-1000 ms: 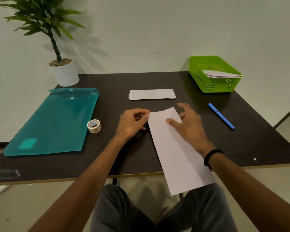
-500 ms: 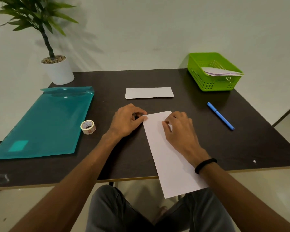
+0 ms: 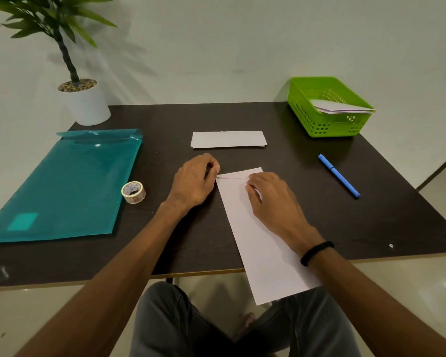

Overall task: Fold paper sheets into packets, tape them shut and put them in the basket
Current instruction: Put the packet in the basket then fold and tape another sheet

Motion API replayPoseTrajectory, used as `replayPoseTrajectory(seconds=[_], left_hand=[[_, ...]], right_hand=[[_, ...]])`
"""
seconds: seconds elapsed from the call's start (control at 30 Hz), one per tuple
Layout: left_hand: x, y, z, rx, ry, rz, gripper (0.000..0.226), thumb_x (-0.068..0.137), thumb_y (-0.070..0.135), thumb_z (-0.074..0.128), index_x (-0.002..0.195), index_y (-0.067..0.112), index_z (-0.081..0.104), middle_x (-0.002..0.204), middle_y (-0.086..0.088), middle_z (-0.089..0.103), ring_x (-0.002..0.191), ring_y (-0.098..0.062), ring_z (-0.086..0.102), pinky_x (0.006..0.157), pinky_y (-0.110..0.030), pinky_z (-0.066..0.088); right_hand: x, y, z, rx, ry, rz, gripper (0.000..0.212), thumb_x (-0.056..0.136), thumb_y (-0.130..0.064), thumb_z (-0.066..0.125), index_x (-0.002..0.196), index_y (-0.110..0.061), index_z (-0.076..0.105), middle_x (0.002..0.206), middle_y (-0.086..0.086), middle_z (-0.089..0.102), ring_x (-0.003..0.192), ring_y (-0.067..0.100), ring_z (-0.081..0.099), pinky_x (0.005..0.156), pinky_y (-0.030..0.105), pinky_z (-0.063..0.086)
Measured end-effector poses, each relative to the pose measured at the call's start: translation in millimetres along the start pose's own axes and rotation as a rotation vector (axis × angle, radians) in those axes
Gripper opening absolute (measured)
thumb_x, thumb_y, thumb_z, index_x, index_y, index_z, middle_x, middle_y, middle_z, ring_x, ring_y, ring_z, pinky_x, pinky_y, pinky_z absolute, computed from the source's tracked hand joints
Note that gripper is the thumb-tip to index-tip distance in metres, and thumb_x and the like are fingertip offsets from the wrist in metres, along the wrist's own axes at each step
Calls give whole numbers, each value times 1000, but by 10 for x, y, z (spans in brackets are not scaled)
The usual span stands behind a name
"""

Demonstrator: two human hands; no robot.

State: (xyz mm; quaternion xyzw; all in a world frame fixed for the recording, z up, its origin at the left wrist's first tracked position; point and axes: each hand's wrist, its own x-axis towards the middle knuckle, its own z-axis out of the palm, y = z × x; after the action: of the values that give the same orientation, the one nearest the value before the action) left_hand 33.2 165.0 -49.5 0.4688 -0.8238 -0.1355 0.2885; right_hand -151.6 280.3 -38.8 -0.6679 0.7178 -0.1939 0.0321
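A long white paper strip [image 3: 258,243] lies folded lengthwise on the dark table [image 3: 371,222], its near end hanging over the front edge. My left hand [image 3: 193,182] pinches the strip's far left corner with curled fingers. My right hand [image 3: 273,199] lies on the far end, fingers bent down on the paper near its top edge. A folded white packet [image 3: 228,139] rests farther back at the middle. The green basket [image 3: 307,117] at the back right holds folded white packets [image 3: 341,106]. A tape roll [image 3: 133,192] sits left of my left hand.
A teal plastic folder [image 3: 62,186] covers the table's left side. A potted plant [image 3: 84,99] in a white pot stands at the back left corner. A blue pen [image 3: 339,175] lies right of the strip. My knees are below the table's front edge.
My right hand slid from the strip's far right edge onto its top end and curled its fingers. The left hand stayed at the far left corner. The view shifted slightly.
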Motion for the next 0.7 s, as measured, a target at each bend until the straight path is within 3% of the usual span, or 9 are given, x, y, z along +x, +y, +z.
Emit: replayPoseTrajectory(seconds=[0.2,0.3,0.43,0.7], left_hand=[[-65,4,-12,-2,-69,103,20,97,46,64,112,33,66,109,14,58,81,-4,55,74,-20,47],[-57,3,9,51,-70,132,16,98,39,65,112,31,69,116,11,59,94,-5,56,81,-27,53],[-45,15,26,70,-30,144,11,103,34,59,110,28,63,113,10,60,94,-7,57,84,-33,56],[33,-19,25,-120,27,-77,8,105,29,55,106,24,61,100,12,66,89,-8,64,85,-36,58]], right_hand=[[3,19,25,-12,24,-9,35,108,-31,48,135,-12,62,139,5,61,129,19,52,110,32,41],[10,30,39,-18,22,-10,35,108,-30,48,134,-12,63,138,5,61,127,19,53,110,32,42],[23,42,59,-14,18,-20,32,108,-30,49,130,-13,65,135,5,62,123,19,54,107,32,43],[4,44,77,2,32,-57,35,107,-31,51,136,-14,62,144,3,58,133,20,50,112,37,41]])
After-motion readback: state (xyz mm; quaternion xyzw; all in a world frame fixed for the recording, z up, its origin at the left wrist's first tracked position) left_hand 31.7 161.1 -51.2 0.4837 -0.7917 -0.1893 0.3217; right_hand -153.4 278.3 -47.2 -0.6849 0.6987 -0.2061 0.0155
